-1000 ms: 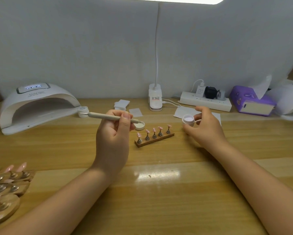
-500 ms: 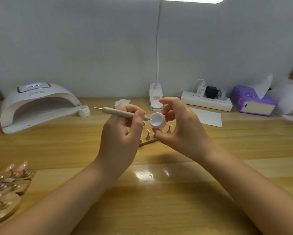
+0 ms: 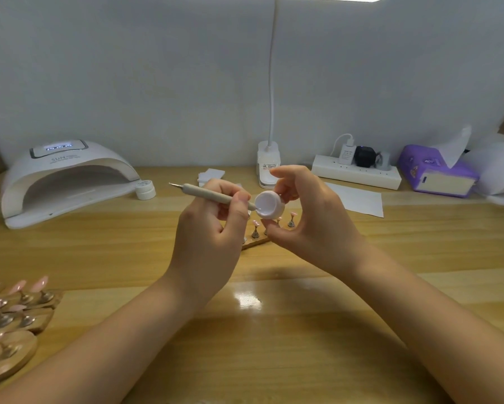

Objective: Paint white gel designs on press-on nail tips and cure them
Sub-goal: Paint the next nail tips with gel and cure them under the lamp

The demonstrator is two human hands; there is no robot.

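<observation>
My left hand (image 3: 213, 231) grips a beige dotting pen (image 3: 207, 193) like a pencil, its tip dipped into a small white gel pot (image 3: 269, 205). My right hand (image 3: 309, 217) pinches that pot between thumb and fingers, tilted toward the pen, above the desk. Behind my hands a small wooden stand (image 3: 256, 243) carries pink nail tips (image 3: 256, 223) on metal pegs, partly hidden. The white curing lamp (image 3: 61, 182) sits at the back left with its display lit.
A second white pot (image 3: 145, 189) stands by the lamp's mouth. More wooden stands with pink tips (image 3: 15, 310) lie at the left edge. At the back are white pads (image 3: 211, 174), a desk-lamp base (image 3: 268, 167), a power strip (image 3: 355, 172), white paper (image 3: 358, 199) and a purple tissue pack (image 3: 437, 170).
My right hand lifted the gel pot from the desk at the right and brought it to the centre. My left hand moved the pen tip into the pot.
</observation>
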